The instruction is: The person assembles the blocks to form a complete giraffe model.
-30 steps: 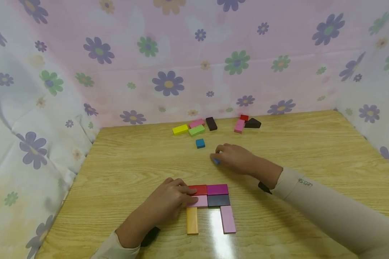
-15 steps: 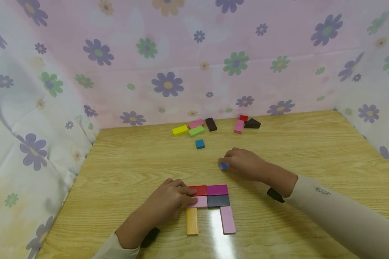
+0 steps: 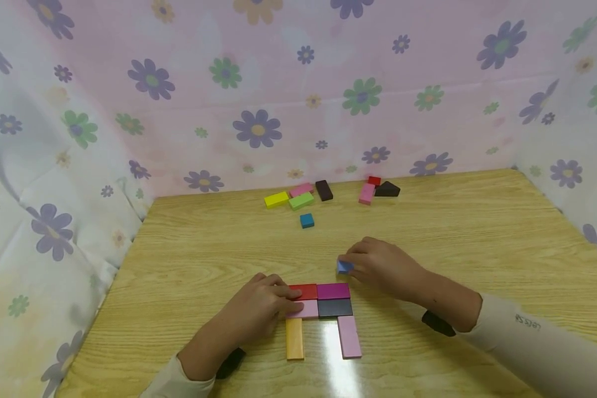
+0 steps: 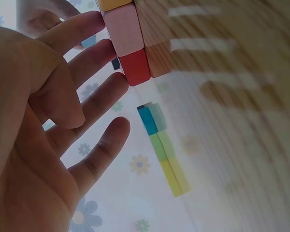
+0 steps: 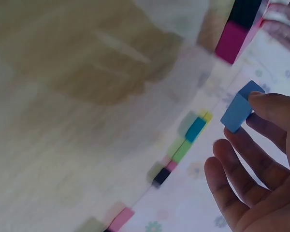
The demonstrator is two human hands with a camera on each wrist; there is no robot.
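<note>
My left hand rests its outstretched fingertips on the left ends of a red block and a pale pink block. Right of these lie a purple block and a dark grey block, edge to edge with them. Below, an orange block and another pink block stretch toward me like two legs. My right hand pinches a small blue block between thumb and fingers, just beyond the purple block; the fingers partly cover it in the head view.
A teal block lies farther back. Behind it are yellow, green, pink and dark brown blocks. A black triangular block sits beside pink and red ones at the back right. Flowered cloth surrounds the wooden table.
My right hand has brought the blue block nearer to me and slightly right, closer to the purple block. My left hand keeps its place on the red and pink blocks.
</note>
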